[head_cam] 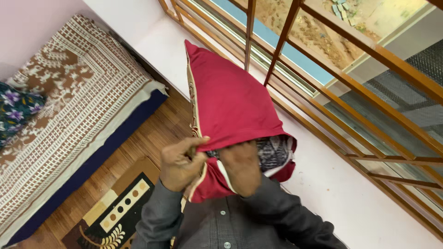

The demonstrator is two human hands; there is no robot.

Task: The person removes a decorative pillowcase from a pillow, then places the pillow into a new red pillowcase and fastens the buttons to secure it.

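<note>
We are working a patterned pillow (273,152) into a red pillowcase (230,101) held up before the window bars (350,83), left hand (181,166) pinching the open hem shut, right hand (241,167) pressing flat inside, probably needing a firmer push next.

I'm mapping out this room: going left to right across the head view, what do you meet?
Floral pillow → patterned bedspread → floor rug → left hand → red pillow cover → right hand → wooden window grille.
</note>
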